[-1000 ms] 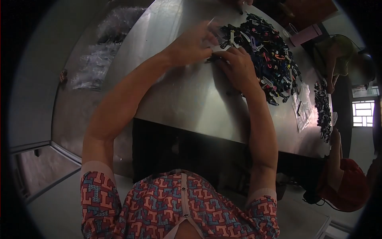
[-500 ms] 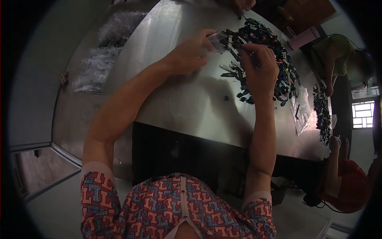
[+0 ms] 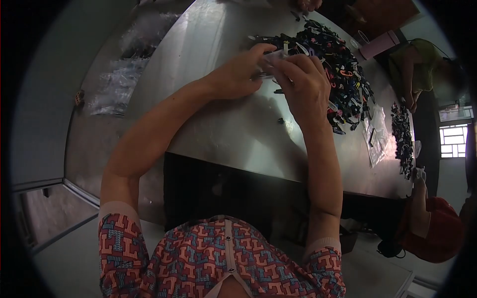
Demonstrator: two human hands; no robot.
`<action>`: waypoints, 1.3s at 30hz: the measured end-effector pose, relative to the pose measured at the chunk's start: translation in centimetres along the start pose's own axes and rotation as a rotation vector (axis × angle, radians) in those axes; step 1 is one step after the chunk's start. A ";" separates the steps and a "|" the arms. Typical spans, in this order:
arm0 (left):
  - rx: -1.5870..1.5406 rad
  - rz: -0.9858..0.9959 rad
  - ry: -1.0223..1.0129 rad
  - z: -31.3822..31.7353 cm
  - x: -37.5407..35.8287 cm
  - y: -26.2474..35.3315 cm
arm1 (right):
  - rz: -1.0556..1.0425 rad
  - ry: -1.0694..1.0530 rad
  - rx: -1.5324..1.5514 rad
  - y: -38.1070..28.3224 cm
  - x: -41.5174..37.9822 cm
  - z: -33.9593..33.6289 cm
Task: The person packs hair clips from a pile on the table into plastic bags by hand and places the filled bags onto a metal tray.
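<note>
Steel worktable [image 3: 233, 124] fills the view, glare off the bare sheet metal nearest the wearer. Beyond the fingers of both hands sits a big heap of hair clips [image 3: 338, 64], mostly dark with some coloured ones mixed in; a second smaller heap [image 3: 403, 139] lies well to the right, near another person in red [image 3: 437, 233]. Clear plastic bags [image 3: 121, 84] are stacked far left of the left hand, more flat bags [image 3: 376, 139] between the two heaps. Left hand [image 3: 238, 72] and right hand [image 3: 303, 84] meet just above the table, at the near edge of the big heap. Both sets of fingers are curled closed around a small clear packet [image 3: 272, 58] with what looks like clips going in; the exact pinch points are hidden by the knuckles. One stray clip [image 3: 281, 120] lies alone on the metal, below the right wrist. Handling call: packet is thin, soft and slippery film, near weightless, so pinch at the open edge. Clips are light, stiff and springy, likely snaggy in the pile; take one by its long body.
</note>
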State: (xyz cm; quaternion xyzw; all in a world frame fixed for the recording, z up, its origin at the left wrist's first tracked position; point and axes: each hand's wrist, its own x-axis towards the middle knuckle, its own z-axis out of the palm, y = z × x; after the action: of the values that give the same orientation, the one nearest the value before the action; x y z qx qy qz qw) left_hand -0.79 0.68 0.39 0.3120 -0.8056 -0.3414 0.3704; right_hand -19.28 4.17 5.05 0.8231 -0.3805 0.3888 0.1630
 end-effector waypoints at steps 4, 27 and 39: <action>0.015 0.022 0.011 0.0 0.0 0.1 | 0.087 -0.058 0.100 0.1 -0.3 0.1; -0.177 -0.054 0.198 -3.0 0.9 -2.2 | 0.123 -0.300 -0.081 10.3 -0.2 5.0; -0.294 -0.108 0.122 -3.7 0.9 -1.2 | 0.075 -0.573 0.166 7.1 -0.3 3.0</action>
State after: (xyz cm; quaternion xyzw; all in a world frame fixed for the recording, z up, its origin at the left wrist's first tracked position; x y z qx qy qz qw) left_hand 2.05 -1.82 1.63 0.3175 -0.7050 -0.4555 0.4412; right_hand -23.18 -2.00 2.75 0.8951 -0.4082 0.1763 -0.0332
